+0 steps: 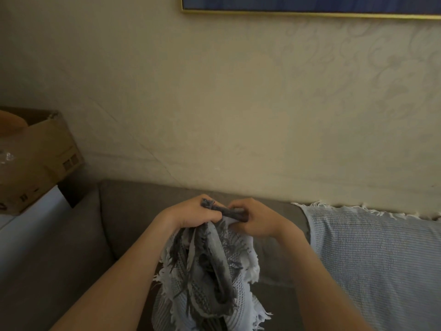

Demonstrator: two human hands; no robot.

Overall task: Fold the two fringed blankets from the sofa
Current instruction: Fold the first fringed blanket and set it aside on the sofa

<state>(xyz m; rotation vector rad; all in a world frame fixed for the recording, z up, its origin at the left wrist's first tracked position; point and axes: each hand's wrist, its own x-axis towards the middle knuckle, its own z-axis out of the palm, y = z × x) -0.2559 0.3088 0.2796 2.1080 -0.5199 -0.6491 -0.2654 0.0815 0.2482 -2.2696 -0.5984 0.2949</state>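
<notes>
Clamped on the patterned blanket [210, 271] with the left hand [195, 211], curled tight round a dark, bunched stretch of its top edge. Pinching that same edge with the right hand [253, 220], just beside the left and nearly touching it. Held up in front of the sofa [71, 247], hanging below both fists in a crumpled grey and pale-blue mass, with white fringe spilling out at the sides and bottom. Probably hunting along the edge for a corner, though hard to tell in this dim view whether already found.

To do it well: hold the left grip fixed as an anchor and feed the edge through the right, sliding outward to a true corner rather than a tuft of fringe. Then spread both arms wide and shake out the bunching before making any fold. Keep tassels out of the pinch, or expect a skewed edge. Lift high enough to stop the lower part dragging.

Further out: a second blanket [372, 254], pale blue and waffle-textured with white fringe, draped over the sofa back at right, not yet folded. Off to the left, a cardboard box [40, 158]; above, the lower rim of a framed picture [310, 10]
</notes>
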